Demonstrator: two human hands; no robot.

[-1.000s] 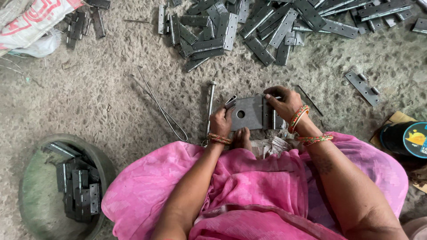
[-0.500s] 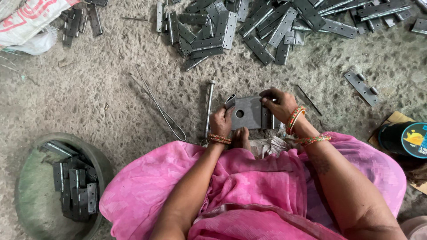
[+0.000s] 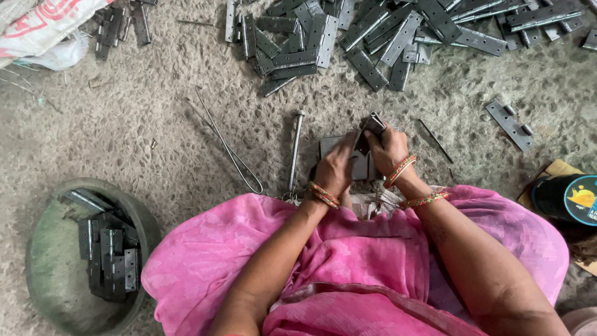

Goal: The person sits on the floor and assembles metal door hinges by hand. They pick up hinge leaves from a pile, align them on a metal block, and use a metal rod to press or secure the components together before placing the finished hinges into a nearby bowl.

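1. While both hands meet over a flat metal block [image 3: 336, 163] on the ground, the step in hand looks like fitting a hinge together: the left hand [image 3: 337, 167] lies curled over the hinge [image 3: 372, 124], fingers closed on its lower part, and the right hand [image 3: 388, 149] pinches its upper end, which stands tilted up off the block
2. Next move, as I judge it, calls for the two leaves held aligned and steady on the block
3. Far ahead of the hands lies a big heap of hinges [image 3: 373, 31]; well to the left, a round green basin [image 3: 59, 267] holds finished ones
4. Just left of the hands lie a long pin [image 3: 296, 149] and bent wire [image 3: 227, 146]; nothing blocks the hands
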